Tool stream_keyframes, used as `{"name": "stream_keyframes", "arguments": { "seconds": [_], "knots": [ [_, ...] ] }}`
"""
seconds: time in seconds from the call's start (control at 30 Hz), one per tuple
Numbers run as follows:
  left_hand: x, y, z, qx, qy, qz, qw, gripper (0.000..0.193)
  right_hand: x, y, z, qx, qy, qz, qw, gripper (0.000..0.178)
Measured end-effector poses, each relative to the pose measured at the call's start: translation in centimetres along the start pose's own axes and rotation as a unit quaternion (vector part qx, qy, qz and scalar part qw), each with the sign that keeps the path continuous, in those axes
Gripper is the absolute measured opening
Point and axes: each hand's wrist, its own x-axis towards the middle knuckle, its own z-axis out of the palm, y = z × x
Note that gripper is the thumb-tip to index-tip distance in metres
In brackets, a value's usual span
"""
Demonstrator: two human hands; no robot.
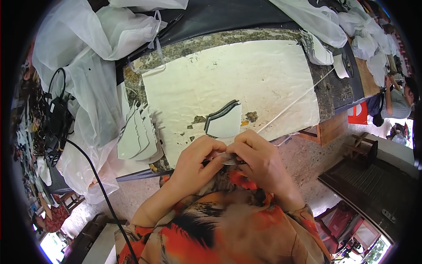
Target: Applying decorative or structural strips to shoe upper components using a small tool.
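Close to my body, just off the table's near edge, my left hand (pixel 198 159) and my right hand (pixel 260 162) meet with fingers bent and pinched. A small shiny metal blade-like tool (pixel 230 161) shows between them, coming out of my right fingers. What my left fingertips pinch is hidden. A thin white strip (pixel 290 104) runs from behind my right hand to the upper right. Just beyond my hands lies a curved white flat piece (pixel 225 124) with a black padded band (pixel 220 111) along its upper and left edge.
A worn cream sheet (pixel 228 70) covers the work board. Several white cut pieces (pixel 140 136) are stacked at left, more white pieces (pixel 318 49) at upper right beside a tape roll (pixel 345 66). Plastic bags (pixel 83 79) and a black cable (pixel 94 171) occupy the left. Another person (pixel 398 99) sits far right.
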Motion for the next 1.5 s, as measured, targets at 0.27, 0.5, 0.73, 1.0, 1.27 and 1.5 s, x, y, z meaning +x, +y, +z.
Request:
{"name": "stream_keyframes", "arguments": {
  "seconds": [0.27, 0.5, 0.73, 1.0, 1.27, 1.5],
  "knots": [
    [-0.4, -0.8, -0.5, 0.027, -0.014, 0.018, 0.999, 0.012, 0.1, 0.5, 0.8, 0.017, -0.008, -0.008, 1.0, 0.02],
    [0.6, -1.5, 0.4, 0.157, 0.07, 0.082, 0.982, 0.023, -0.2, 0.6, -1.1, 0.12, -0.001, 0.097, 0.988, 0.014],
    [-0.9, -3.7, 1.2, 0.348, 0.052, 0.175, 0.919, 0.046, 0.4, -0.4, -0.4, 0.275, -0.112, 0.069, 0.952, 0.008],
    [-1.2, -3.7, 1.3, 0.347, 0.055, 0.158, 0.923, 0.045, 4.8, 2.6, 1.7, 0.146, -0.028, 0.197, 0.969, 0.019],
    [-1.3, -3.9, 1.3, 0.343, 0.059, 0.162, 0.923, 0.043, 4.7, 3.1, 2.6, 0.075, -0.021, 0.181, 0.98, 0.019],
    [-1.3, -4.2, 1.4, 0.337, 0.06, 0.161, 0.926, 0.043, 4.7, 3.4, 2.8, 0.038, -0.006, 0.151, 0.988, 0.018]
  ]
}}
